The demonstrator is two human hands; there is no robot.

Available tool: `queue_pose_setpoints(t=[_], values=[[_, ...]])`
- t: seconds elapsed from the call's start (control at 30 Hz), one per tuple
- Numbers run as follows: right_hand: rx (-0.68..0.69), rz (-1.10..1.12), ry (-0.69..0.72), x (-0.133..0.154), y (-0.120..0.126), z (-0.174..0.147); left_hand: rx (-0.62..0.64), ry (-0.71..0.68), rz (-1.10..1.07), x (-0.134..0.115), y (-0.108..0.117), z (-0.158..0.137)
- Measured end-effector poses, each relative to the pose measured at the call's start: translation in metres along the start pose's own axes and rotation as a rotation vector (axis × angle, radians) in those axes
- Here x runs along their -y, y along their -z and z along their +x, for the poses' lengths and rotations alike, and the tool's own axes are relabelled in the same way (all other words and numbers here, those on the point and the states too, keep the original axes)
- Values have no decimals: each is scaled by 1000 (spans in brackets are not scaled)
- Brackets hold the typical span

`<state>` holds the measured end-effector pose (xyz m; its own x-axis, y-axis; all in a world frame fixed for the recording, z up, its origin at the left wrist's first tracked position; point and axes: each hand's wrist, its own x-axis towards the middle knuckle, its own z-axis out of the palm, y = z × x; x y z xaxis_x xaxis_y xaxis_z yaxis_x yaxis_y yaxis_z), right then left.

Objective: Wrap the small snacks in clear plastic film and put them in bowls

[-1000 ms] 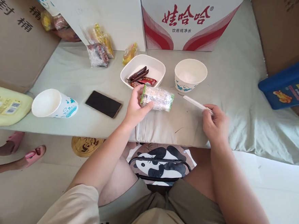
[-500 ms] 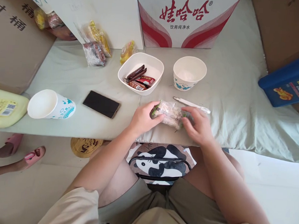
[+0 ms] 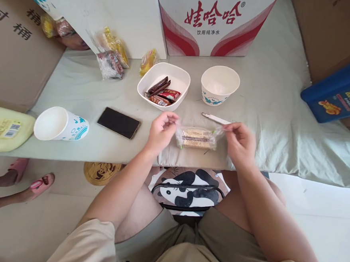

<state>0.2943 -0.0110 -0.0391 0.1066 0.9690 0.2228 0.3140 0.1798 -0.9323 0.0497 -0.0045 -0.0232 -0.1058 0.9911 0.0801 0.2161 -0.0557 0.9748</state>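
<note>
A clear-wrapped snack bar (image 3: 196,139), pale and grainy with a dark band along its middle, is right in front of me at the table's near side. My left hand (image 3: 162,131) pinches the left end of its plastic wrapper, and my right hand (image 3: 240,142) pinches the right end. Just beyond it lies a white utility knife (image 3: 216,118), its right end hidden by my right hand. Farther back stand a white square bowl (image 3: 142,89) with several wrapped snacks (image 3: 165,92) in it and a white paper bowl (image 3: 219,90).
Left of my hands are a black phone (image 3: 119,122), a paper cup (image 3: 62,124) on its side and a yellow jug (image 3: 7,129). Bagged snacks (image 3: 110,56) and a red-white carton (image 3: 215,26) stand behind. A blue package (image 3: 339,92) is at right. A person's foot (image 3: 37,185) shows below left.
My hands have drawn apart from around the snack's body to its two wrapper ends. The wrapper is now stretched out sideways, and the bar's dark band shows.
</note>
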Motion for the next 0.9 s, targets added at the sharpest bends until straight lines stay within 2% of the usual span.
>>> queue_pose_setpoints(t=[0.1, 0.17, 0.23, 0.33, 0.43, 0.53, 0.63, 0.77, 0.83, 0.9], values=[[-216, 78, -55, -5, 9, 4, -113, 98, -180, -1, 13, 9], [-180, 108, 30, -4, 10, 3, -127, 57, -205, -5, 22, 10], [-20, 31, 143, -1, 8, 0, -73, -39, -85, -11, 27, 8], [132, -226, 204, 3, 2, -2, 100, -96, 301, -20, 29, 1], [64, -390, 164, 3, 1, 1, 204, -35, 574, -23, 28, -2], [-43, -423, 161, 3, 6, 5, 231, -33, 624, -21, 30, -1], [-90, -416, 207, 6, 9, 6, 213, -180, 585, -20, 33, 0], [-221, -459, 341, 14, 7, 2, 66, -537, 502, -28, 37, -10], [-171, -481, 454, 18, 3, -3, 45, -685, 496, -35, 39, -17], [-20, -526, 545, 20, -4, -9, 88, -749, 542, -39, 43, -23]])
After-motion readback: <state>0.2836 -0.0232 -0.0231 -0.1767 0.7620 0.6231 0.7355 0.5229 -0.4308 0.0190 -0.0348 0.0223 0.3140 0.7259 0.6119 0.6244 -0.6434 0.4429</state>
